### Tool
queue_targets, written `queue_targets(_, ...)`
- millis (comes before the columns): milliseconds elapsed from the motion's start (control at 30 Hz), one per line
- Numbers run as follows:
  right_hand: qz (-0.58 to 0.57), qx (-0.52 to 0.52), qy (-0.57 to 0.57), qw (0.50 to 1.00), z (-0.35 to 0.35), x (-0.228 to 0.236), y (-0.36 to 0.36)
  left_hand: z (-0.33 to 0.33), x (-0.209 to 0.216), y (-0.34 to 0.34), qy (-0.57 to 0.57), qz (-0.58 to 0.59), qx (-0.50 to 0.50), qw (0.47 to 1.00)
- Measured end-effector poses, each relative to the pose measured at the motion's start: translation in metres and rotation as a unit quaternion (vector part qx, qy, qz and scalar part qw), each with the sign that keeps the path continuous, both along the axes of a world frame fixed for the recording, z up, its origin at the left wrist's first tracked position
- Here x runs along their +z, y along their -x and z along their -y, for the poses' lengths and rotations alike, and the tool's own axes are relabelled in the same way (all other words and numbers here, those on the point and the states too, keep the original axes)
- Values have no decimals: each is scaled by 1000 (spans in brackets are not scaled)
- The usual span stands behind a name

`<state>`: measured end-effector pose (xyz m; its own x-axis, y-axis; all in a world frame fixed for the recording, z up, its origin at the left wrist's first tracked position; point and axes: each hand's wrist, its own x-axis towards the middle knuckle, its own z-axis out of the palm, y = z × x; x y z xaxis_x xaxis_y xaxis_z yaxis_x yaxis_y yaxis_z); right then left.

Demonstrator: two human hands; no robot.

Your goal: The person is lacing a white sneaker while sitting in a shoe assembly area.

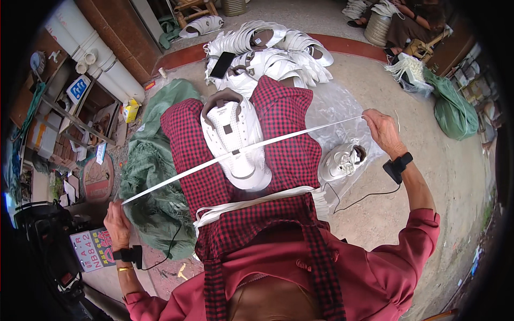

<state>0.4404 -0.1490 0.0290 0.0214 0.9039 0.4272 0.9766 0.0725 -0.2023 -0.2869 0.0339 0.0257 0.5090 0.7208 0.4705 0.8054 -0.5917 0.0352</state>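
Arms spread wide, the left hand and right hand each pinch an end of a white lace stretched taut above a white shoe (in the lap). A small yellow box lies left of the shoe.

White shoe and white lace on red-and-black checked cloth, beside a green sack.
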Motion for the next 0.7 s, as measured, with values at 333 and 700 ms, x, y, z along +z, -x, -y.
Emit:
queue_targets(333,93,-282,29,955,74,-6,-104,7,-39,252,-182,44,200,962)
queue_targets(700,185,-382,-169,890,106,-20,-133,23,-37,305,-410,-239,367,800)
